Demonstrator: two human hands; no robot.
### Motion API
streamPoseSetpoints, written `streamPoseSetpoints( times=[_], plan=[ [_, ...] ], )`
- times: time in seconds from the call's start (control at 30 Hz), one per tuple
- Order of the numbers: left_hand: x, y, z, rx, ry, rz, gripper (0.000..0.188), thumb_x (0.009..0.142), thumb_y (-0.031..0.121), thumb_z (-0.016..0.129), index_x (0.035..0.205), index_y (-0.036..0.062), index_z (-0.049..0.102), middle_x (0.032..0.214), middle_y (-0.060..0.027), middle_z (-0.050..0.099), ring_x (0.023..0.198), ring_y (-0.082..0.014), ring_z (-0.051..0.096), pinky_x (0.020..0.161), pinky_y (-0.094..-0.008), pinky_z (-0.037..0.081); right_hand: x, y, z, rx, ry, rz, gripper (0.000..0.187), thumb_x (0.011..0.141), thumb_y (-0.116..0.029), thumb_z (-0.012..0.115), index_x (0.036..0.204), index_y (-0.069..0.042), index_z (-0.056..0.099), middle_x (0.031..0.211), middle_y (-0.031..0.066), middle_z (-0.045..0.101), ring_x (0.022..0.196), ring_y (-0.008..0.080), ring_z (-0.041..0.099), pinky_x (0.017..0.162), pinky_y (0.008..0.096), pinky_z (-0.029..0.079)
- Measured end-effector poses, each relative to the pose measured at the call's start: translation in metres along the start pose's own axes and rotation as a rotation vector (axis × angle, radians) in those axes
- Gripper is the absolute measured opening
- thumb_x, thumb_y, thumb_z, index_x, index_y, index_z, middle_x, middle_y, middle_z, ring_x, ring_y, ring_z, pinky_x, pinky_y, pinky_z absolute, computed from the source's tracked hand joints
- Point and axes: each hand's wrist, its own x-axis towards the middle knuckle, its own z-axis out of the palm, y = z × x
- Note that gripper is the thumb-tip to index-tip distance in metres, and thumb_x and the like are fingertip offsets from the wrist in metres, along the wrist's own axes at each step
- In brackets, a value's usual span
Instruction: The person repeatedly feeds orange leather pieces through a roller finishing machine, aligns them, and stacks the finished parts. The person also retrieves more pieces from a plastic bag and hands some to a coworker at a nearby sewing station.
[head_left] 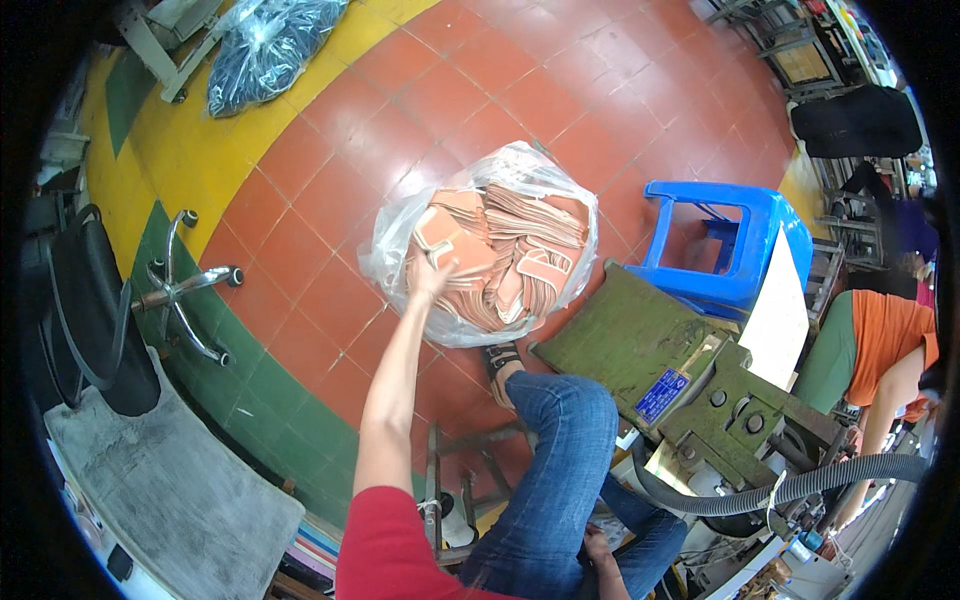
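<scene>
Peach-coloured flat pieces (540, 230), too many to count, fill one clear bag (382, 250) on the red tile floor (330, 170) (head view). Hands: two. Left hand (436, 276) grips some pieces at the bag's left side; right hand (598, 546) by the leg (540, 460), grip cannot be told. One green machine (640, 335) and one blue stool (772, 225) crowd the bag's right.
</scene>
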Motion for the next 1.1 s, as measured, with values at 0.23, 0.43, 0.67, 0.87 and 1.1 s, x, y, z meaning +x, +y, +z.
streamPoseSetpoints(
  times=[0.23,0.43,0.67,0.87,1.1],
  plan=[
    [-0.046,0.024,0.015,0.619,0.102,0.283,0.089,0.068,0.053,0.070,0.133,0.0014,0.037,0.123,-0.0277,0.049,0.118,-0.0432,0.044,0.096,-0.0516,0.036,-0.013,-0.027,-0.005,0.053,0.068,-0.065,0.032,0.090,-0.023,0.054,0.109,0.001,0.063,0.099,0.0152,0.068,0.094,0.0219,0.064,0.083,0.0345,0.048],
    [0.007,0.047,-0.014,0.341,-0.287,-0.087,0.092,0.064,0.063,0.069,0.134,0.0083,0.045,0.138,-0.0170,0.044,0.126,-0.0303,0.043,0.106,-0.0404,0.033,-0.007,-0.018,0.001,0.175,0.058,-0.096,0.029,0.091,-0.020,0.052,0.108,0.001,0.063,0.099,0.0139,0.068,0.091,0.0200,0.063,0.083,0.0334,0.047],
    [0.012,0.034,-0.008,0.347,-0.233,-0.007,0.106,0.059,0.072,0.069,0.138,0.0071,0.039,0.131,-0.0153,0.051,0.123,-0.0297,0.047,0.104,-0.0388,0.036,-0.004,-0.018,0.002,-0.007,0.039,-0.059,0.031,0.091,-0.024,0.051,0.108,-0.001,0.064,0.096,0.0190,0.067,0.090,0.0278,0.065,0.080,0.0376,0.048],
    [0.018,0.060,-0.039,0.288,-0.449,-0.058,0.102,0.061,0.069,0.069,0.136,0.0065,0.041,0.125,-0.0147,0.057,0.115,-0.0287,0.054,0.100,-0.0378,0.041,-0.011,-0.029,0.001,-0.067,0.095,-0.076,0.033,0.089,-0.028,0.052,0.107,-0.003,0.064,0.102,0.0229,0.065,0.100,0.0352,0.062,0.083,0.0402,0.047],
    [0.007,0.056,-0.095,-0.372,-0.601,-0.320,0.077,0.082,0.058,0.060,0.139,0.0099,0.038,0.131,-0.0127,0.052,0.119,-0.0255,0.050,0.102,-0.0393,0.040,-0.023,-0.034,0.007,0.234,0.241,-0.046,0.028,0.087,-0.020,0.056,0.105,-0.001,0.066,0.097,0.0203,0.067,0.097,0.0308,0.065,0.083,0.0366,0.048]
  ],
)
